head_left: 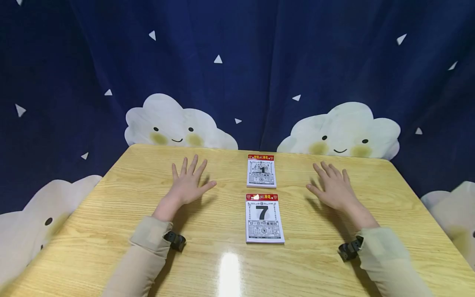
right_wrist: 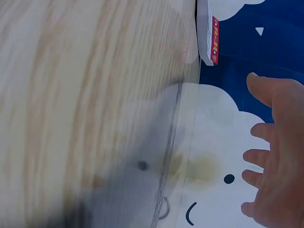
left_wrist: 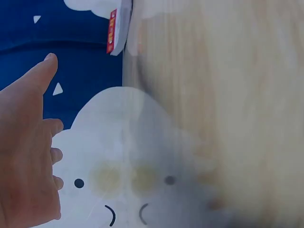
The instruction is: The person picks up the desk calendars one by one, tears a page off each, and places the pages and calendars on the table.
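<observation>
Two tear-off calendars with red header strips lie one behind the other on the wooden table. The nearer calendar (head_left: pixel 264 225) shows a large black 7; the farther calendar (head_left: pixel 261 172) shows a 1 over a small drawing. To their left, my left hand (head_left: pixel 188 183) hovers over the table with fingers spread, holding nothing. My right hand (head_left: pixel 332 187) is held likewise on the other side, fingers apart and nothing in it. Each wrist view shows its own hand, the left hand (left_wrist: pixel 26 147) and the right hand (right_wrist: pixel 282 152), apart from a calendar's edge.
The light wooden table (head_left: pixel 92 231) has a glossy top with a bright reflection near its front. Behind it hangs a dark blue curtain (head_left: pixel 245 62) with white triangles and smiling clouds. A black strap device (head_left: pixel 175 241) sits on the left wrist, another strap device (head_left: pixel 350 249) on the right.
</observation>
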`<state>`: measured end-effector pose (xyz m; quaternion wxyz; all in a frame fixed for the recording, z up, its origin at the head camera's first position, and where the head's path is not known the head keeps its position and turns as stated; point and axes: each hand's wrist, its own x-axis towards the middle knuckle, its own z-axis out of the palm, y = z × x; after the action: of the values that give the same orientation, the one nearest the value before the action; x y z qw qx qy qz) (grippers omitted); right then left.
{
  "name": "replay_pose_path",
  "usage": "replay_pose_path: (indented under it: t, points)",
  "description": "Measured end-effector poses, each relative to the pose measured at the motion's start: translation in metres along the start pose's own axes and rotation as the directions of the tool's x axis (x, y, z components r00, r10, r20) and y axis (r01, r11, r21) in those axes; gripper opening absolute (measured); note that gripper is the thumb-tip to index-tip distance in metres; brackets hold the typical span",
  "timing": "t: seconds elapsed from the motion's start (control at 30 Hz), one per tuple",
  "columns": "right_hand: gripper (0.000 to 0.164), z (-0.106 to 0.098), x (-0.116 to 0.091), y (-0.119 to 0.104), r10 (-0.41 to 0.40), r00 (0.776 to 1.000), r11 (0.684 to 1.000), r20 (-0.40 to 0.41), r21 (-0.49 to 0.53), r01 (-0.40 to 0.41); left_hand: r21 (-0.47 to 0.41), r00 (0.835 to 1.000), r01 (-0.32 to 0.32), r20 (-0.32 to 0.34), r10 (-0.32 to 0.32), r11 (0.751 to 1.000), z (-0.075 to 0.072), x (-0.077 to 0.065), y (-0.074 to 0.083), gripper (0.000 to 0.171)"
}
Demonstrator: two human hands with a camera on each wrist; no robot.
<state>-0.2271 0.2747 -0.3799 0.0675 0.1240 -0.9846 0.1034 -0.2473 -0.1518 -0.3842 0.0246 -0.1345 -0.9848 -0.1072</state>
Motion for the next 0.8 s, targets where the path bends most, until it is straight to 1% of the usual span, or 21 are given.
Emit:
replay_pose_path:
  t: [0.2, 0.37, 0.5, 0.6, 0.7, 0.8]
  points:
    - [0.073, 0.003, 0.004, -0.008, -0.02, 1.0, 1.0, -0.017, 0.005, 0.02, -0.054, 1.0, -0.012, 0.004, 0.012, 0.998, 0.006, -0.001, 0.007, 0.08]
    - [0.068, 0.006, 0.007, -0.016, -0.034, 0.999, 0.998, -0.034, 0.045, 0.036, -0.102, 1.0, -0.014, 0.001, 0.014, 0.995, 0.007, -0.001, 0.014, 0.078]
    - [0.064, 0.009, 0.008, -0.023, -0.022, 0.999, 0.996, -0.044, 0.09, 0.026, -0.11, 0.999, -0.036, -0.026, 0.033, 0.993, 0.008, 0.0, 0.021, 0.078]
    - [0.062, 0.011, 0.009, -0.029, -0.007, 0.999, 0.99, -0.032, 0.141, 0.012, -0.108, 0.998, -0.037, -0.058, 0.031, 0.993, 0.009, 0.001, 0.027, 0.076]
    - [0.059, 0.015, 0.01, -0.034, 0.006, 1.0, 0.979, -0.013, 0.203, -0.003, -0.126, 0.996, -0.012, -0.084, 0.001, 0.992, 0.01, 0.001, 0.033, 0.072]
    - [0.054, 0.019, 0.01, -0.038, 0.007, 1.0, 0.961, 0.005, 0.275, -0.009, -0.165, 0.994, 0.035, -0.098, -0.052, 0.986, 0.012, 0.001, 0.039, 0.066]
